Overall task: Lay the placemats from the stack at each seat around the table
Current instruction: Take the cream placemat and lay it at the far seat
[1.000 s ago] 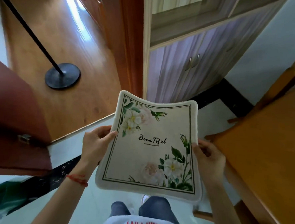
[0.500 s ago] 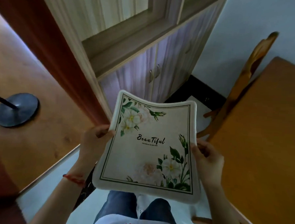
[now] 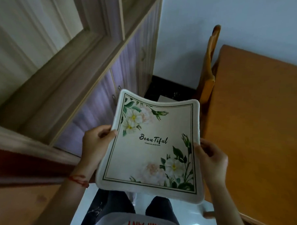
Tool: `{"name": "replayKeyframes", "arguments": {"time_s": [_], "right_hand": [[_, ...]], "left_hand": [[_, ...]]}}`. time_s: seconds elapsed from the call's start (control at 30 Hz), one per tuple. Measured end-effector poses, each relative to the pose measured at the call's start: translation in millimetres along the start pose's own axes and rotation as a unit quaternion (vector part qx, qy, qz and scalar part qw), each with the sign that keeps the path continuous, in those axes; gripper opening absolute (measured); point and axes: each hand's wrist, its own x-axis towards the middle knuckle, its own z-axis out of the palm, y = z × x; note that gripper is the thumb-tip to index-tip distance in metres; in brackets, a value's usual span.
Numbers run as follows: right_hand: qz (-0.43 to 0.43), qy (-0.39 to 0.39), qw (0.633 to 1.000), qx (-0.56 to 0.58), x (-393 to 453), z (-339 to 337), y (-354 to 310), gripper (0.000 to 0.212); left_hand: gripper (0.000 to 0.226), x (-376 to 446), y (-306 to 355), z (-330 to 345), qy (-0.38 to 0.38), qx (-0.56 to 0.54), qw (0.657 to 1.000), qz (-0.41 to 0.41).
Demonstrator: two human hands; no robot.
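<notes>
Head view, the only one: a placemat (image 3: 153, 146) with a floral print and the word "Beautiful" is held in the air in front of the person's body, above their knees and to the left of the wooden table (image 3: 255, 134). It does not touch the table. Whether it is one mat or a stack held together, I cannot tell from this side.

Left hand (image 3: 95, 144) grips the mat's left edge, thumb curled over the printed face and the fingers hidden beneath. Right hand (image 3: 210, 159) grips the right edge the same way, thumb on top, fingers curled under. A red cord (image 3: 78, 179) sits on the left wrist.

Between the two hands the mat sags: its far edge dips in the middle and the corners stand higher. From that I judge it soft and flexible, light, with a thick rounded border that looks padded or fabric-like, not slippery and not fragile. Held by one edge alone it would likely droop or fold, so the two opposite long edges, near their middles, seem the right places to hold when lowering it flat.

A wooden chair (image 3: 209, 67) stands against the table's left side, beyond the mat. Left of the mat is a cabinet (image 3: 129, 64) with pale doors
</notes>
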Motion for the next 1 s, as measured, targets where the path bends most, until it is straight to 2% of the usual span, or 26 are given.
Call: {"name": "replayKeyframes", "arguments": {"time_s": [0.13,0.3,0.5,0.7,1.0], "right_hand": [[0.009,0.040,0.999,-0.006,21.3,7.6,-5.8,0.013],[0.016,0.065,0.998,-0.001,56.3,11.8,-12.8,0.017],[0.023,0.061,0.997,0.040,116.1,16.1,-23.4,0.017],[0.036,0.054,0.996,0.057,175.7,17.3,-33.0,0.012],[0.041,0.089,0.994,0.040,242.8,33.2,-49.2,0.014]], "left_hand": [[0.022,40.4,9.4,10.4,-0.029,-0.004,0.999,0.020],[0.006,88.4,15.1,33.5,-0.044,0.013,0.998,0.031],[0.008,141.3,40.7,62.2,-0.035,0.009,0.998,0.043],[0.029,186.0,71.9,84.6,-0.038,-0.004,0.998,0.040],[0.014,263.0,104.9,116.8,-0.060,-0.032,0.997,0.044]]}}
